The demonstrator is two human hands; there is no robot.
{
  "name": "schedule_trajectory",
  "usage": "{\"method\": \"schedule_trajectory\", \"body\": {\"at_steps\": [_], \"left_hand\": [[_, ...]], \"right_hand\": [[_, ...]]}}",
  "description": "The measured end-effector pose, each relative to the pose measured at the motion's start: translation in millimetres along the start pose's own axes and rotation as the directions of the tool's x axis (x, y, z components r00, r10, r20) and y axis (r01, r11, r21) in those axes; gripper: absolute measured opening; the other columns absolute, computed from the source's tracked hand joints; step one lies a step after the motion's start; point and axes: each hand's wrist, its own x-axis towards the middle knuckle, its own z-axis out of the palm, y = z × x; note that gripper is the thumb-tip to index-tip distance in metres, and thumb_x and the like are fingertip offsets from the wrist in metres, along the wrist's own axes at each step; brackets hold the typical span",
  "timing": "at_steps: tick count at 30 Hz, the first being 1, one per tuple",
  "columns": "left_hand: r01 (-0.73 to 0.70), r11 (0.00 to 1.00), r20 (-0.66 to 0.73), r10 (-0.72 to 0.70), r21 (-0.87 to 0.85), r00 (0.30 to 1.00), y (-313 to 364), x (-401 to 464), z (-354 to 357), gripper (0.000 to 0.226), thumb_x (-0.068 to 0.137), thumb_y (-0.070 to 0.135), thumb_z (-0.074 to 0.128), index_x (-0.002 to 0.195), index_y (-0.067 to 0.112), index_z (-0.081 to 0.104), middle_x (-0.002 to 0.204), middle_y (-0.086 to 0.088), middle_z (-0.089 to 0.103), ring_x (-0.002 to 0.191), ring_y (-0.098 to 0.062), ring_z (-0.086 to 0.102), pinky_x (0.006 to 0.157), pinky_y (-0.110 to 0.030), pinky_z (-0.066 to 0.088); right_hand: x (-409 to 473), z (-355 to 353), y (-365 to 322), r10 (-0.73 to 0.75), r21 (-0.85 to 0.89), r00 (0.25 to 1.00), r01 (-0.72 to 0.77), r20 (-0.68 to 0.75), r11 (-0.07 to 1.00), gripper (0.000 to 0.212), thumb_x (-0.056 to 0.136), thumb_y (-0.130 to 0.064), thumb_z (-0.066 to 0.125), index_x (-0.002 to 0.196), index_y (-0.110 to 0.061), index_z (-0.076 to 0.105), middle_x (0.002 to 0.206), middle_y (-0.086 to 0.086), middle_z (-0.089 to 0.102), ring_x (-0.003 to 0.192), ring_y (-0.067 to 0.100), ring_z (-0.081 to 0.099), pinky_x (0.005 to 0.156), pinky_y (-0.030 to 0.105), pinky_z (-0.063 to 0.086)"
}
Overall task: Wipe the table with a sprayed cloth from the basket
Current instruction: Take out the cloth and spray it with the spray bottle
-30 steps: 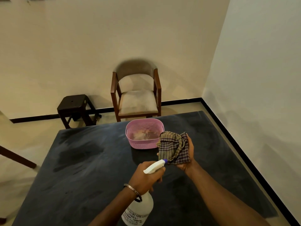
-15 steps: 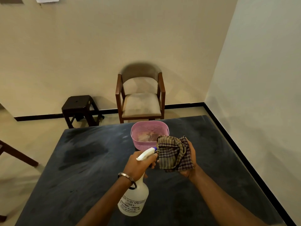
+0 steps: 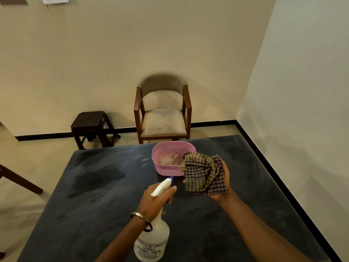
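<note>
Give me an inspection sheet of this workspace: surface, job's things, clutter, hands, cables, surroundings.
Surface: dark table, streaked and patchy.
Job's things: checked cloth held up above the table; white spray bottle, nozzle aimed toward the cloth; pink basket at the far edge, something pale inside, unclear what.
Clutter: nothing seen.
Hands: left hand grips the bottle's trigger head; right hand holds the bunched cloth.
Cables: nothing seen.
Surroundings: wooden armchair and dark stool against the wall.
</note>
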Motion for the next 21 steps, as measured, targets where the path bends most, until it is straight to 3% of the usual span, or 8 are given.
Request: {"method": "schedule_trajectory", "body": {"at_steps": [2, 4, 5, 7, 10, 13, 17, 21], "left_hand": [[-0.024, 1.0, 0.056, 0.024, 0.006, 0.998, -2.5, -4.7, 4.1, 0.018, 0.09, 0.03, 0.064, 0.083, 0.013, 0.065, 0.074, 0.001, 0.064, 0.062, -0.005, 0.06, 0.053, -0.022, 0.048], [-0.008, 1.0, 0.079, 0.007, 0.001, 0.997, -2.8, -7.7, 8.3, 0.018, 0.091, 0.031, 0.064, 0.084, 0.015, 0.065, 0.073, 0.001, 0.064, 0.06, -0.005, 0.059, 0.053, -0.022, 0.047], [0.012, 1.0, 0.08, -0.01, -0.014, 0.997, -3.0, -9.2, 11.3, 0.018, 0.09, 0.033, 0.064, 0.085, 0.016, 0.064, 0.072, 0.0, 0.063, 0.06, -0.005, 0.059, 0.053, -0.021, 0.047], [0.05, 0.999, 0.068, -0.049, -0.011, 0.996, -4.3, -11.1, 16.2, 0.019, 0.09, 0.035, 0.064, 0.093, 0.016, 0.064, 0.074, -0.001, 0.064, 0.063, -0.007, 0.061, 0.053, -0.02, 0.046], [0.059, 0.998, 0.054, -0.06, 0.014, 0.997, -6.5, -13.0, 19.4, 0.019, 0.089, 0.033, 0.065, 0.099, 0.017, 0.064, 0.079, 0.0, 0.065, 0.067, -0.008, 0.062, 0.053, -0.019, 0.047], [0.064, 0.997, 0.087, -0.068, 0.049, 0.994, -8.5, -15.4, 23.5, 0.016, 0.09, 0.033, 0.063, 0.088, 0.018, 0.065, 0.076, 0.0, 0.065, 0.067, -0.007, 0.062, 0.054, -0.02, 0.048], [0.087, 0.994, 0.089, -0.093, 0.062, 0.992, -7.9, -17.7, 31.8, 0.013, 0.091, 0.032, 0.062, 0.091, 0.019, 0.064, 0.073, -0.002, 0.063, 0.065, -0.008, 0.06, 0.052, -0.02, 0.046], [0.001, 0.998, 0.16, -0.012, 0.069, 0.987, -1.4, -18.9, 41.2, 0.006, 0.09, 0.027, 0.064, 0.095, 0.024, 0.064, 0.086, -0.004, 0.063, 0.075, -0.011, 0.062, 0.056, -0.021, 0.052]], "right_hand": [[4.7, 8.9, -3.8, -0.036, 0.043, 0.999, 0.037, -0.028, 0.998, 0.049, 0.099, -0.042, 0.054, 0.127, -0.003, 0.064, 0.127, 0.031, 0.059, 0.124, 0.031, 0.057, 0.108, 0.049, 0.043], [8.9, 0.6, -3.2, -0.035, -0.015, 0.985, 0.033, -0.171, 0.999, 0.056, 0.101, -0.051, 0.038, 0.102, -0.012, 0.078, 0.11, 0.024, 0.069, 0.104, 0.03, 0.068, 0.096, 0.052, 0.053], [10.7, -2.9, -2.5, 0.0, 0.033, 0.994, 0.004, -0.106, 0.999, 0.063, 0.1, -0.055, 0.033, 0.1, -0.012, 0.08, 0.116, 0.022, 0.069, 0.105, 0.033, 0.069, 0.095, 0.055, 0.053], [16.3, -9.4, 0.2, -0.023, 0.046, 0.988, 0.03, -0.152, 0.998, 0.064, 0.089, -0.061, 0.05, 0.116, -0.009, 0.075, 0.136, 0.021, 0.06, 0.124, 0.041, 0.058, 0.109, 0.062, 0.038], [20.9, -20.3, 0.2, -0.022, 0.004, 0.993, 0.023, -0.112, 1.0, 0.087, 0.056, -0.057, 0.086, 0.126, -0.008, 0.069, 0.142, 0.021, 0.055, 0.134, 0.043, 0.047, 0.115, 0.063, 0.027], [20.6, -25.1, 1.0, -0.043, -0.002, 0.997, 0.043, -0.066, 0.999, 0.092, 0.055, -0.056, 0.086, 0.131, -0.009, 0.065, 0.143, 0.02, 0.055, 0.134, 0.043, 0.048, 0.114, 0.064, 0.028], [21.4, -23.0, -1.7, -0.001, 0.023, 0.991, 0.005, -0.135, 1.0, 0.076, 0.073, -0.063, 0.063, 0.129, -0.011, 0.067, 0.139, 0.019, 0.058, 0.133, 0.042, 0.048, 0.113, 0.062, 0.031], [15.9, -18.1, 0.5, 0.017, 0.02, 0.988, -0.014, -0.156, 1.0, 0.071, 0.073, -0.064, 0.067, 0.12, -0.011, 0.073, 0.136, 0.021, 0.06, 0.131, 0.042, 0.05, 0.11, 0.062, 0.035]]}}
